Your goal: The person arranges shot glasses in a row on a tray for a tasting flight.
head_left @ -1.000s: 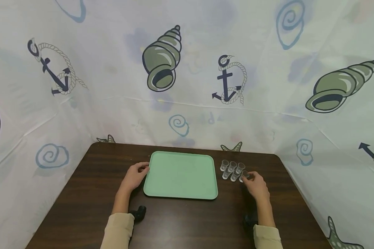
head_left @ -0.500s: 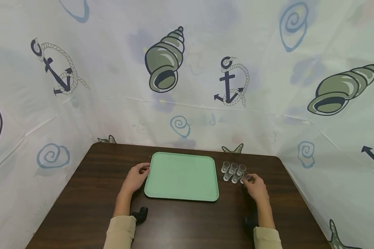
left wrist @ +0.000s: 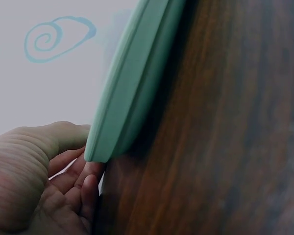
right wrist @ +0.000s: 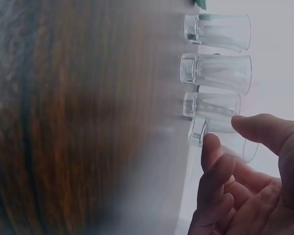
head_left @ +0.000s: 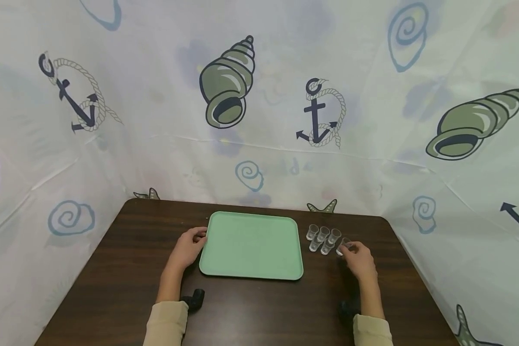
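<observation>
A light green tray (head_left: pixel 252 246) lies on the dark wooden table. At its left rim rests my left hand (head_left: pixel 188 247), and in the left wrist view the thumb sits on the tray's edge (left wrist: pixel 125 93) with fingers below it. Right of the tray stand several clear shot glasses (head_left: pixel 323 234) in two close rows. My right hand (head_left: pixel 360 259) pinches another shot glass (head_left: pixel 342 247) at the right end of the front row. In the right wrist view this glass (right wrist: pixel 198 132) leans, its base a little apart from the tabletop, between thumb and fingers, which partly hide it.
The brown table (head_left: pixel 259 312) runs back to a white curtain (head_left: pixel 277 120) printed with shells and anchors. Black wrist straps (head_left: pixel 194 300) sit at both forearms, beside the beige sleeves (head_left: pixel 167 317).
My right hand has shifted slightly right with the front-row glass, which now tilts and stands apart from its neighbours. The left hand and the tray have stayed in place.
</observation>
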`<state>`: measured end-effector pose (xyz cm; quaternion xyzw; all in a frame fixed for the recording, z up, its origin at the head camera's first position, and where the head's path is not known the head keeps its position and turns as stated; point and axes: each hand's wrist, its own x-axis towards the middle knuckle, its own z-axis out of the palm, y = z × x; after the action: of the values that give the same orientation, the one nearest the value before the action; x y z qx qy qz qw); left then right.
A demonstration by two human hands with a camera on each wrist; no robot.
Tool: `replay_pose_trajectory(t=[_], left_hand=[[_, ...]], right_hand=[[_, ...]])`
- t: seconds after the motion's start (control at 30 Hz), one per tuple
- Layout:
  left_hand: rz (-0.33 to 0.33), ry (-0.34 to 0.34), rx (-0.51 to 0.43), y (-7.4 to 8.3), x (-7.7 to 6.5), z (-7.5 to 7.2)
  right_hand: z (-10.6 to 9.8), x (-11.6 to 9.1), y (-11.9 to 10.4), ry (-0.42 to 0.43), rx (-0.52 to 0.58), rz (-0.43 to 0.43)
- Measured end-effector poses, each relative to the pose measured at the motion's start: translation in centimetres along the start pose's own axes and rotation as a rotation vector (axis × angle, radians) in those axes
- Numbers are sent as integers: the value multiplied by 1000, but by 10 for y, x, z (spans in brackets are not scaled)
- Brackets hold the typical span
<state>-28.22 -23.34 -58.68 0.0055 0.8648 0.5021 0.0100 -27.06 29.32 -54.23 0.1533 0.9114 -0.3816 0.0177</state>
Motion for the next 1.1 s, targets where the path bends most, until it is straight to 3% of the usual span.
replay_pose_trajectory(t=[0.43, 0.93, 1.1], left_hand=[[13, -3, 50, -2, 0, -2], [13, 2, 30, -2, -1, -1], [13, 0, 31, -2, -1, -1]], right_hand=[[-10, -10, -12, 54, -6, 35], [-14, -14, -35, 119, 32, -52], [-13, -14, -44, 107, 139, -115]])
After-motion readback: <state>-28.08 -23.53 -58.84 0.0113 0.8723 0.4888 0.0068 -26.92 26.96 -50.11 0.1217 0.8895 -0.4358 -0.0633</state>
